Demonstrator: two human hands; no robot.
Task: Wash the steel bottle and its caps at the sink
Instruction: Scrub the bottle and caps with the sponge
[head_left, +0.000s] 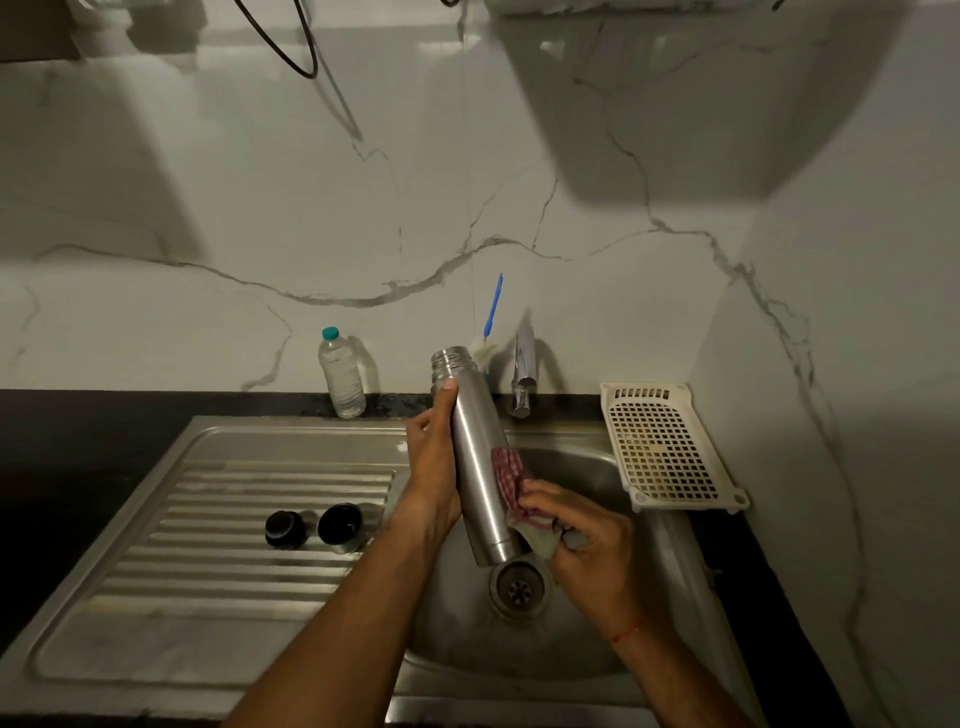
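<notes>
**Orientation.** Note the steel bottle (475, 467) held uncapped over the sink basin (597, 460). Read the long axis as tilted, with the threaded open mouth up, away and slightly left toward the wall, and the flat base down and nearer, next to the drain (518, 587). Cannot tell whether the base touches the basin floor.

**Grip.** Find the left hand (431, 457) wrapped round the upper half of the bottle body, with the thumb tip on the shoulder just under the threads. Find the right hand (582, 530) clenched on a red-checked cloth (511, 478), pressing it against the right side of the lower body. See part of the cloth bunched under the fingers and part spread up along the steel.

**Caps.** Locate the left cap (284, 529) and the right cap (340, 527), both dark, just beside each other on the ribbed drainboard (208, 519). Placed left of the basin, well apart from the bottle.

**Edges and room.**
- Behind the mouth: a tap (524, 374) just to the right, and a blue-handled brush (493, 306) leaning on the wall.
- Further left: a clear plastic water bottle (341, 374), upright at the back edge of the black counter (52, 441).
- Right of the basin: a white perforated basket (665, 447) lying across the rim and counter, near the right hand.
- On the drainboard: bare ribbed steel all around the caps.
- In the basin: open depth toward the near wall, under both forearms.
</notes>
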